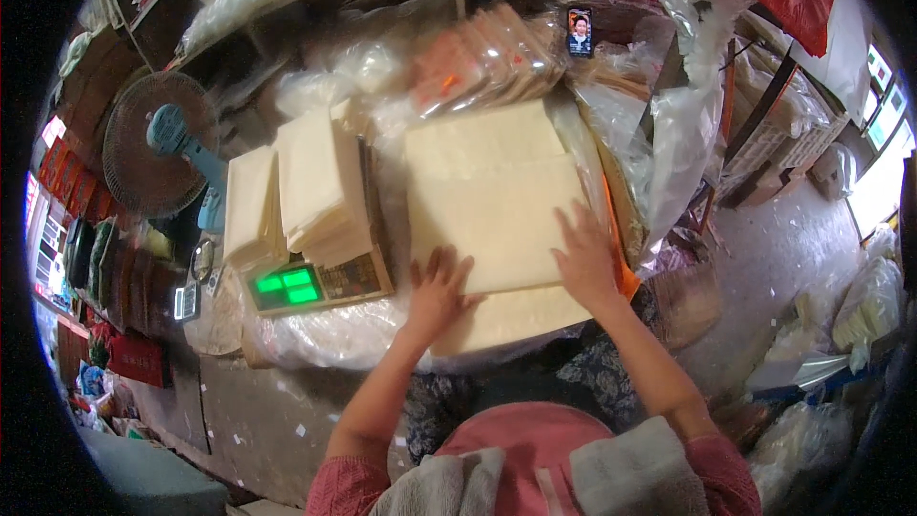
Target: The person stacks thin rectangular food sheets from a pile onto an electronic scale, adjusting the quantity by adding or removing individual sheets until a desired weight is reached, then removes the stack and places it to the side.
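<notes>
Cream-coloured thin sheets [497, 220], perhaps paper or cloth, lie spread in front of me, with a fold line across the upper part and a strip showing along the near edge. My left hand [439, 294] rests on their lower left edge, fingers spread. At the right edge my right hand [585, 258] lies flat with its fingers apart. Neither hand grips anything. Left of the sheets stands a weighing scale [353, 279] with a lit green display. Two folded cream bundles [323, 182] are piled on the scale.
Behind the sheets are clear-wrapped reddish packs [487, 57] and a phone [580, 32] showing a person. A blue desk fan [170, 134] and a calculator [186, 303] are at left. Plastic film [683, 124] hangs at right. Bagged goods [864, 320] sit far right.
</notes>
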A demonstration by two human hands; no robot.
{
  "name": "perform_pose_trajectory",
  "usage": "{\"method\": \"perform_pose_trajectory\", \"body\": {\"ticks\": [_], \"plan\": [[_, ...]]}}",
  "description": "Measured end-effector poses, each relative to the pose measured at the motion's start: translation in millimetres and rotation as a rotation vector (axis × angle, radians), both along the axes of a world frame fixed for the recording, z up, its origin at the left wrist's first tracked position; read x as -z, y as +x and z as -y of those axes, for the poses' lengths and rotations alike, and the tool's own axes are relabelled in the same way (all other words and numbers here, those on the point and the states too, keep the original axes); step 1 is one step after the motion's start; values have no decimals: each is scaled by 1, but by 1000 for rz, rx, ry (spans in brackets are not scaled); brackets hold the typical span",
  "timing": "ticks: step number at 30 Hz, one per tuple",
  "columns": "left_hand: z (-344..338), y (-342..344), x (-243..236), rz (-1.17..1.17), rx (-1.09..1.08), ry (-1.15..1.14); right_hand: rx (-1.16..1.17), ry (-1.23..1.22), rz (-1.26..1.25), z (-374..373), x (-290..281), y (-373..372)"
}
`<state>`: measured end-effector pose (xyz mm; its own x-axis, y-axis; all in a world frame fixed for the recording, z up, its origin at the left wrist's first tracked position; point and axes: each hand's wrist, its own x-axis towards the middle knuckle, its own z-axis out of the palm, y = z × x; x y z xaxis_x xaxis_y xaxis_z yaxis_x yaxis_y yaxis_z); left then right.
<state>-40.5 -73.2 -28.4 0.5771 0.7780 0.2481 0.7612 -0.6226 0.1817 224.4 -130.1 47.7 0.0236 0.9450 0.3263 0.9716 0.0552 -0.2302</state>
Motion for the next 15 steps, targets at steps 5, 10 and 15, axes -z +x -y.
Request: {"method": "perform_pose_trajectory", "body": {"ticks": [5, 10, 15], "plan": [[-1, -2, -10, -19, 43, 13, -121, -142, 62, 10, 51, -4], [-19, -51, -20, 48, 91, -43, -113, -183, 5, 8, 48, -7], [-9, -42, -71, 81, 158, 136, -340, -220, -126, 4, -13, -58]]}}
